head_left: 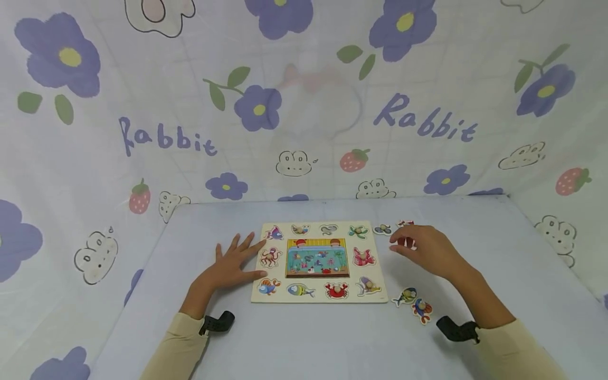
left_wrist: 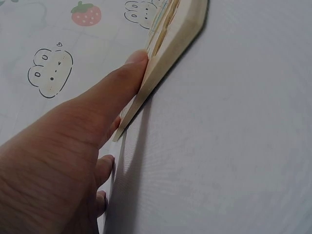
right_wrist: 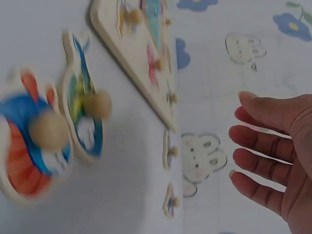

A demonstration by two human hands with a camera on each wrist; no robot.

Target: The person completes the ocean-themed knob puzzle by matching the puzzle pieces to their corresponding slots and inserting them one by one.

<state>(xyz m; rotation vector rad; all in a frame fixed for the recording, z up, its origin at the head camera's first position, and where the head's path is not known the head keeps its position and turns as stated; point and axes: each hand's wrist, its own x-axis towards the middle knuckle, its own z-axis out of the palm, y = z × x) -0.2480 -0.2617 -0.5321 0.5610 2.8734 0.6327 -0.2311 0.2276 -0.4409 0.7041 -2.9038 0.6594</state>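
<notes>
A wooden peg puzzle board (head_left: 319, 298) with sea-animal pictures lies flat on the table. My left hand (head_left: 233, 266) spreads its fingers at the board's left side, with the thumb (left_wrist: 131, 68) resting on the edge. Right of the board my right hand (head_left: 427, 250) hovers, its fingers loosely bent with nothing between them. Below that hand lie a yellow-and-blue fish piece (head_left: 405, 296) and a blue-and-red fish piece (head_left: 422, 310), both with round knobs. A greyish piece (head_left: 382, 229) sits by the board's upper right corner. Beyond the fingers a red-and-white piece (head_left: 405, 223) is partly hidden.
On the board, a red crab (head_left: 336, 290) and a pink starfish (head_left: 363, 257) carry wooden knobs. The pale tabletop (head_left: 323, 343) runs back to a patterned cloth (head_left: 323, 126) that rises behind it. A dark wrist camera (head_left: 218, 322) is strapped near the left cuff.
</notes>
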